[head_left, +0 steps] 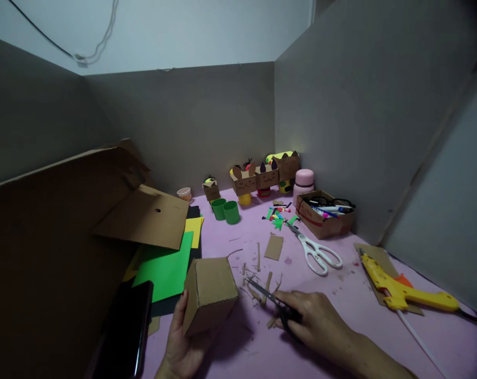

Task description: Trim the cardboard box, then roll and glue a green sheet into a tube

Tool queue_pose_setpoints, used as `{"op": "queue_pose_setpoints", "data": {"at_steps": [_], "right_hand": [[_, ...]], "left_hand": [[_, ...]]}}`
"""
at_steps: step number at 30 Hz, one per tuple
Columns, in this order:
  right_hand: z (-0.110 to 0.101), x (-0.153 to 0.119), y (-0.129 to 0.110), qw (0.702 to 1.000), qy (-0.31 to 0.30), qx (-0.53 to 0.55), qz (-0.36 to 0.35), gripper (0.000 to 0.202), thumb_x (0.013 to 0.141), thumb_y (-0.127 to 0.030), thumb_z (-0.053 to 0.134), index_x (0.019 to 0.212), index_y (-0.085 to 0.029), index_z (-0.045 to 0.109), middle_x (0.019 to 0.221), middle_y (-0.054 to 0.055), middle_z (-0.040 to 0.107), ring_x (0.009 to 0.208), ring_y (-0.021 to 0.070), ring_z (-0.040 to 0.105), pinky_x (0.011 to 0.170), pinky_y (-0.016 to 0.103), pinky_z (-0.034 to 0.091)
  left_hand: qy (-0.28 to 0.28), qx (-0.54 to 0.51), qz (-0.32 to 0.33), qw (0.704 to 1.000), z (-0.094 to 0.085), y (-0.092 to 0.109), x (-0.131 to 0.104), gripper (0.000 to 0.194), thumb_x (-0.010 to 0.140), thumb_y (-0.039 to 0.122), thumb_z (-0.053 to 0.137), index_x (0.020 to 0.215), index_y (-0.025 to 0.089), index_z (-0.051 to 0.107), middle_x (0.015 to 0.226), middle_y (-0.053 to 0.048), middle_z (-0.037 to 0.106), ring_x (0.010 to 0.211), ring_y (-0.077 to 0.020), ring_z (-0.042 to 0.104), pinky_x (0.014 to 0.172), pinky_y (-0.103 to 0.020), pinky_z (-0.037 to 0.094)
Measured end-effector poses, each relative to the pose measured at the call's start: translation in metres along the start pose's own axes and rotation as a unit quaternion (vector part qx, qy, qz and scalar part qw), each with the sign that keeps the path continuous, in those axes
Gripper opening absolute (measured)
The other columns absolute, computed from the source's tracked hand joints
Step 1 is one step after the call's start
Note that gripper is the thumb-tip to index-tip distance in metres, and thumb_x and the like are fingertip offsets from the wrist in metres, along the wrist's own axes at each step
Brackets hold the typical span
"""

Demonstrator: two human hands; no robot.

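My left hand [185, 342] holds a small brown cardboard box [216, 281] from its left side and below, with the thumb on the side face. To its right, my right hand [317, 321] grips the handles of black scissors [264, 290]. The blades look closed and point left, just right of the box, over thin cardboard scraps [267, 288] on the pink table [301, 342]. A flat cardboard rectangle [274, 247] lies beyond the scissors.
White scissors [317, 255], a yellow glue gun [399, 289] and a box of pens [325, 218] are on the right. Green paper [167, 266], a phone [125, 331] and a large carton [57, 252] stand left. Green cups [231, 212] and cardboard figures [244, 184] are behind.
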State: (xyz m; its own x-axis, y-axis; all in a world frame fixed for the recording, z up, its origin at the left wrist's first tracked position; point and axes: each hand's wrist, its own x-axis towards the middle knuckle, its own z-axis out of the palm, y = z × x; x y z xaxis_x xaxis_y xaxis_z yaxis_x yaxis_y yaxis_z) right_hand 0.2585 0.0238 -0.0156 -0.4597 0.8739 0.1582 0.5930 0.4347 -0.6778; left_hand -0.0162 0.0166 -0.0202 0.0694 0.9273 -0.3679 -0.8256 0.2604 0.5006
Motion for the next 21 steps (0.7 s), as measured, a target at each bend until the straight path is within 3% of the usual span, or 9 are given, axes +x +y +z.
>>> {"op": "queue_pose_setpoints", "data": {"at_steps": [10, 17, 21], "right_hand": [[-0.003, -0.001, 0.0, 0.998, 0.055, -0.02, 0.017, 0.026, 0.079, -0.018, 0.055, 0.101, -0.023, 0.069, 0.09, 0.005, 0.074, 0.079, 0.021, 0.068, 0.069, 0.026, 0.046], [-0.001, 0.002, 0.004, 0.996, 0.087, 0.005, 0.023, 0.035, 0.08, -0.024, 0.056, 0.114, -0.022, 0.066, 0.092, 0.006, 0.075, 0.08, 0.0231, 0.069, 0.073, 0.031, 0.05], [0.002, 0.003, 0.005, 0.994, 0.105, 0.022, 0.02, 0.037, 0.079, -0.025, 0.057, 0.114, -0.021, 0.067, 0.094, 0.008, 0.075, 0.082, 0.0245, 0.069, 0.076, 0.033, 0.052]], "left_hand": [[-0.026, 0.021, 0.03, 0.999, -0.006, 0.002, 0.004, 0.027, 0.073, 0.03, 0.071, 0.098, 0.02, 0.07, 0.094, -0.009, 0.078, 0.09, -0.0285, 0.071, 0.084, -0.044, 0.056], [0.006, 0.036, 0.06, 0.998, -0.005, 0.001, 0.004, 0.031, 0.073, 0.028, 0.069, 0.103, 0.019, 0.065, 0.094, -0.011, 0.078, 0.09, -0.0304, 0.071, 0.081, -0.046, 0.056], [0.018, 0.038, 0.071, 0.997, -0.011, 0.0, 0.009, 0.038, 0.073, 0.036, 0.069, 0.106, 0.02, 0.063, 0.098, -0.012, 0.077, 0.092, -0.03, 0.07, 0.082, -0.045, 0.056]]}}
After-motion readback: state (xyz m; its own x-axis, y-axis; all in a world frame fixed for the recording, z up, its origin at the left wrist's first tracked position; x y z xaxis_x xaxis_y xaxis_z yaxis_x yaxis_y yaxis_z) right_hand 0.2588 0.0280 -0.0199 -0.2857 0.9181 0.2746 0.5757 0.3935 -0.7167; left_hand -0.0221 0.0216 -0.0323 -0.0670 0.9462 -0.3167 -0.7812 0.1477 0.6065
